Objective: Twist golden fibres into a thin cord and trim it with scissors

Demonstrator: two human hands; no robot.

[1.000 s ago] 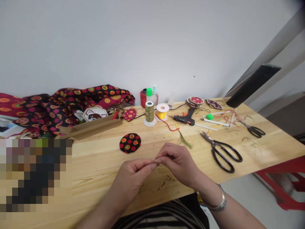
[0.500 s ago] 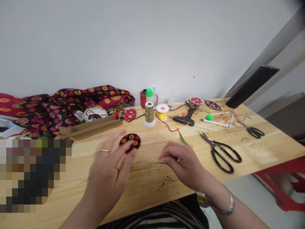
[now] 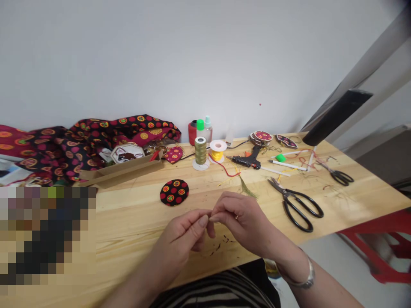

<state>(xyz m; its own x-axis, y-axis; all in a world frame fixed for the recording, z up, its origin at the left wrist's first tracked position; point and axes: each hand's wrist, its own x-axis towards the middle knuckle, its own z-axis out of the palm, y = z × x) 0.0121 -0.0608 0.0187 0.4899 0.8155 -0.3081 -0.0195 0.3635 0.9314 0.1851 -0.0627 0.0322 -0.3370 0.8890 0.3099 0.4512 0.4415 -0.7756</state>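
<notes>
My left hand [image 3: 189, 233] and my right hand [image 3: 239, 218] meet at the fingertips low over the table. Both are closed in a pinch on thin thread, which the fingers almost wholly hide. Just beyond my left hand lies a round black fabric patch [image 3: 174, 192] with red and orange flower dots, touched by neither hand. A small olive tassel [image 3: 247, 187] rests past my right knuckles. Large black-handled scissors [image 3: 293, 203] lie to the right of my right hand, blades partly apart.
An olive thread spool [image 3: 201, 152] and a yellow cord spool [image 3: 217, 152] stand behind, beside a black glue gun [image 3: 248, 160]. Patterned cloth [image 3: 80, 137] and a cardboard tray [image 3: 125, 169] occupy the back left. Smaller scissors [image 3: 342, 177] lie far right, near a red stool [image 3: 379, 244].
My left hand has come off the round patch and moved right and down to my right fingertips, closing into a pinch. My right hand has stayed almost in place.
</notes>
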